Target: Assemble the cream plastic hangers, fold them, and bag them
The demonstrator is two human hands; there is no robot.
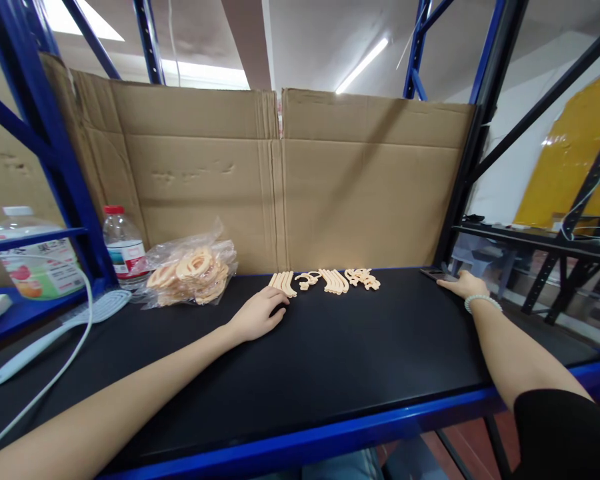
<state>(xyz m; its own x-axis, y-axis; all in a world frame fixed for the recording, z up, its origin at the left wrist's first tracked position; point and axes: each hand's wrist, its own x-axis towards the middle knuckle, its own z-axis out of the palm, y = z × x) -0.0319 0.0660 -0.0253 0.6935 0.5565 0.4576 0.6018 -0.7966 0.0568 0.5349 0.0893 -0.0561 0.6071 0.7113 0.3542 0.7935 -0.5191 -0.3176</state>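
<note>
My left hand (260,315) rests palm down on the black tabletop, its fingers loosely bent and apart, with nothing visible in it. Just beyond its fingertips lies a row of pale, slim curved pieces (283,283). To the right of them are a few small hooked pieces (308,280), a second row of curved pieces (334,281) and a small heap of knobbly pieces (363,278). At the far right end of the table, my right hand (464,285), with a beaded bracelet at the wrist, grips a dark, flat phone (434,273); part of its grip is hidden.
A clear bag of pale rings (193,275) lies at the back left beside a red-capped bottle (124,247). Nearer are a pale blue slotted brush (100,308) and a white cable (83,340). Cardboard (370,187) walls the back; blue posts stand at the left.
</note>
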